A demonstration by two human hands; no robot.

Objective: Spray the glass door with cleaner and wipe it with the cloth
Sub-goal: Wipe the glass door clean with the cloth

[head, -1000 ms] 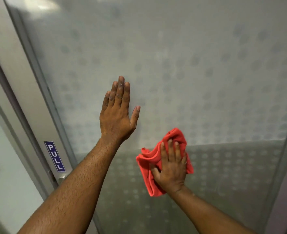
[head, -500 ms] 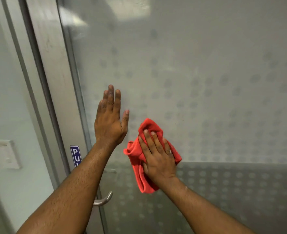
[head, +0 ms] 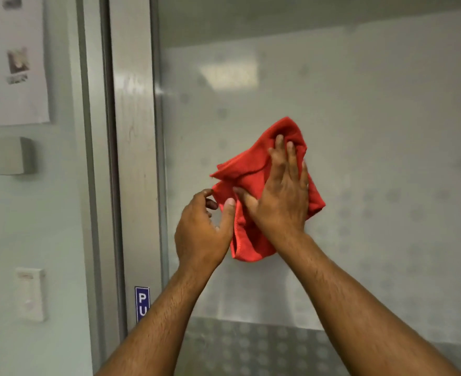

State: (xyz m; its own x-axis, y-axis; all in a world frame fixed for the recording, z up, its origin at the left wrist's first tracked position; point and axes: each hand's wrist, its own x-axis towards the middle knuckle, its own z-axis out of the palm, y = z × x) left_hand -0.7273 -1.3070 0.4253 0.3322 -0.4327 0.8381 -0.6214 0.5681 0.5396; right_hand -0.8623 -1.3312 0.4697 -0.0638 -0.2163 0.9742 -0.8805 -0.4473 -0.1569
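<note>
Cloth (head: 253, 180), red and crumpled, lies pressed against the frosted glass door (head: 373, 158) under the right hand (head: 280, 202), whose fingers (head: 279, 156) are spread flat and open over its upper folds, the thumb angled out toward the left across the fabric. Just left of that thumb, the left hand (head: 202, 229) is partly curled, its thumb tip and index finger pinching the cloth's left edge while the other fingers bend loosely behind; how firmly it grips I cannot tell. A loose flap of cloth hangs below the right palm, between the two wrists. Left of the left hand runs the metal door frame (head: 134, 158), with a blue sign (head: 142, 303) below, partly hidden by the left forearm. Farther left, on the wall, are a paper notice (head: 15, 63), a small grey box (head: 15, 156) and a white switch (head: 31, 294).
</note>
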